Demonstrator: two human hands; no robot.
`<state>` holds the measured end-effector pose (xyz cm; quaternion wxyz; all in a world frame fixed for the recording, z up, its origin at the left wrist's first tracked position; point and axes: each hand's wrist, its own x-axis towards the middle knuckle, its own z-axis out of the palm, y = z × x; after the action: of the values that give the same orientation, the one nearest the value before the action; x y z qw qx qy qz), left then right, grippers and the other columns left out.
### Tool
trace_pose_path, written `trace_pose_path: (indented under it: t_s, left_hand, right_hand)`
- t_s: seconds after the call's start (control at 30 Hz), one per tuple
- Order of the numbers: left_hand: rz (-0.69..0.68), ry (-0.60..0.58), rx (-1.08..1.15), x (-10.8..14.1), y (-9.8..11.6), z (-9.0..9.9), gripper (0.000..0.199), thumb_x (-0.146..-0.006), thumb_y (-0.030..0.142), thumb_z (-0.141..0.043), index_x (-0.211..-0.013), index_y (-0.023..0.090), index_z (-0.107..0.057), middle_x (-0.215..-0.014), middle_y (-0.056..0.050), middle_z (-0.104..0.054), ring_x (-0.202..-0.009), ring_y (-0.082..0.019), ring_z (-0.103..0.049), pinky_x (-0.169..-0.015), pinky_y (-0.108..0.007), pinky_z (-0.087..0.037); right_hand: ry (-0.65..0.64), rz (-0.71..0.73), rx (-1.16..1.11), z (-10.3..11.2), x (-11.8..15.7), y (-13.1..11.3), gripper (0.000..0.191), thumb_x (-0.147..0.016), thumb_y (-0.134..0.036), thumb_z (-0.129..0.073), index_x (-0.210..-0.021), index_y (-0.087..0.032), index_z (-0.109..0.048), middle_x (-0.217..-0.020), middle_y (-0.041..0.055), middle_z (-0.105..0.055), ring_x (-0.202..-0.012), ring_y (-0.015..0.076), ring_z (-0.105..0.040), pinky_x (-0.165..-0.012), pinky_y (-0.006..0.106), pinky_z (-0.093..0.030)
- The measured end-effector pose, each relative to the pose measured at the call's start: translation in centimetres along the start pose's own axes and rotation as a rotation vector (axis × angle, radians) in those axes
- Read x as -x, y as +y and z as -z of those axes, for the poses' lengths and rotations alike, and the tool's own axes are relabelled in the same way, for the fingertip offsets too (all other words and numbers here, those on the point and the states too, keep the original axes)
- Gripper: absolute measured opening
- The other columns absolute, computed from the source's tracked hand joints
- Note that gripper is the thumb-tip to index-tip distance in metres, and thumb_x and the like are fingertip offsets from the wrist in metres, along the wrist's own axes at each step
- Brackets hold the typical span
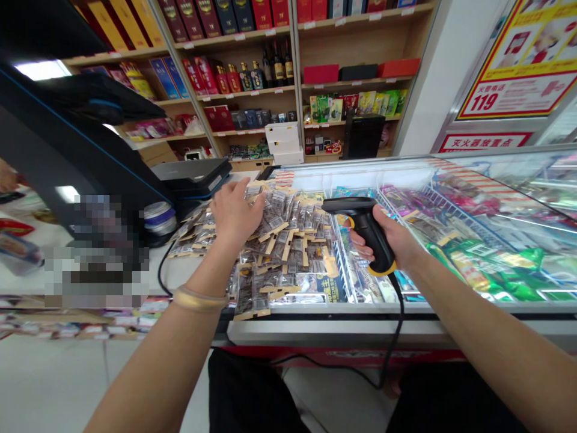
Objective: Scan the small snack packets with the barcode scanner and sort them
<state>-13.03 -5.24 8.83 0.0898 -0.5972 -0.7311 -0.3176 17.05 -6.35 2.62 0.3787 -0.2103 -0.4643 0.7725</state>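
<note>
My right hand (396, 240) is wrapped round the grip of a black barcode scanner (376, 237) with yellow trim, its head pointing left. My left hand (237, 210) rests at the back of a pile of small clear packets (282, 243), fingers outstretched and slightly spread; whether it touches them I cannot tell. Dark contents, printed barcodes and tan end strips show on the packets. They lie heaped over the counter's right end and the freezer's glass top. From the scanner's base a black cord (399, 319) hangs down past the freezer's front edge.
Left stands a dark till machine (90, 144), with a round tub (159, 219) beside its base. A black box-shaped device (193, 174) sits behind the pile. The chest freezer (342, 328) holds frozen goods in wire baskets (342, 258). Stocked shelves (252, 90) line the back wall.
</note>
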Motion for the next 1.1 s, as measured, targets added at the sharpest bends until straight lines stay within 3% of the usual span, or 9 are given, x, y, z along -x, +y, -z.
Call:
trace_pose_path:
  t_s: [0.27,0.43,0.57,0.73,0.83,0.97,1.1]
  left_hand:
    - [-0.074,0.085,0.085,0.4,1.0,-0.3,0.048,-0.089,0.038,-0.058,-0.134,0.022,-0.065,-0.139,-0.019,-0.058,-0.135,-0.042,-0.047,-0.114,-0.059,-0.034]
    - [-0.28,0.109,0.235,1.5,6.0,-2.0,0.042,-0.09,0.037,-0.059,-0.129,0.024,-0.065,-0.134,-0.014,-0.061,-0.131,-0.035,-0.051,-0.116,-0.055,-0.035]
    - [-0.394,-0.02,0.32,3.7,12.4,-5.1,0.041,-0.091,0.036,-0.061,-0.129,0.022,-0.065,-0.134,-0.014,-0.063,-0.129,-0.033,-0.055,-0.113,-0.052,-0.039]
    - [-0.407,-0.356,0.309,6.9,20.2,-10.0,0.046,-0.094,0.039,-0.059,-0.136,0.02,-0.063,-0.138,-0.015,-0.065,-0.131,-0.032,-0.057,-0.114,-0.048,-0.042]
    - [-0.392,-0.493,0.25,8.2,23.9,-12.7,0.048,-0.095,0.043,-0.056,-0.137,0.018,-0.061,-0.14,-0.016,-0.064,-0.133,-0.032,-0.056,-0.113,-0.047,-0.042]
    - [-0.322,-0.568,0.191,9.4,26.7,-15.3,0.064,-0.094,0.053,-0.055,-0.145,0.014,-0.053,-0.144,-0.021,-0.06,-0.137,-0.036,-0.053,-0.113,-0.049,-0.041]
    - [-0.316,-0.604,0.206,9.9,27.3,-17.0,0.077,-0.089,0.056,-0.063,-0.152,0.017,-0.044,-0.156,-0.02,-0.05,-0.148,-0.038,-0.042,-0.122,-0.056,-0.028]
  right_hand:
    - [0.032,0.005,-0.003,0.5,0.9,-0.4,0.057,-0.082,-0.072,-0.068,-0.095,-0.016,-0.064,-0.064,-0.0011,-0.054,-0.046,0.0094,-0.044,-0.04,0.022,-0.041]
    - [0.118,0.074,0.007,2.8,4.1,-2.0,0.059,-0.077,-0.071,-0.073,-0.097,-0.017,-0.065,-0.064,-0.0014,-0.054,-0.046,0.0094,-0.043,-0.04,0.022,-0.038]
    - [0.27,0.155,0.024,5.9,8.6,-3.7,0.058,-0.078,-0.071,-0.072,-0.098,-0.016,-0.066,-0.064,-0.0013,-0.052,-0.047,0.009,-0.042,-0.04,0.021,-0.038]
    - [0.451,0.203,0.02,10.2,14.5,-4.8,0.052,-0.085,-0.069,-0.064,-0.095,-0.018,-0.065,-0.064,-0.0008,-0.05,-0.046,0.0097,-0.041,-0.04,0.022,-0.037]
    - [0.524,0.214,0.002,12.1,16.8,-4.5,0.05,-0.087,-0.069,-0.062,-0.092,-0.019,-0.063,-0.063,-0.0005,-0.05,-0.046,0.0105,-0.042,-0.039,0.022,-0.038]
    - [0.569,0.236,-0.014,13.3,17.9,-3.9,0.051,-0.086,-0.07,-0.063,-0.095,-0.02,-0.062,-0.063,-0.0008,-0.052,-0.046,0.011,-0.043,-0.039,0.022,-0.038]
    - [0.594,0.211,-0.034,13.4,17.6,-3.7,0.055,-0.085,-0.072,-0.063,-0.098,-0.019,-0.061,-0.062,-0.0012,-0.054,-0.046,0.011,-0.046,-0.04,0.022,-0.04]
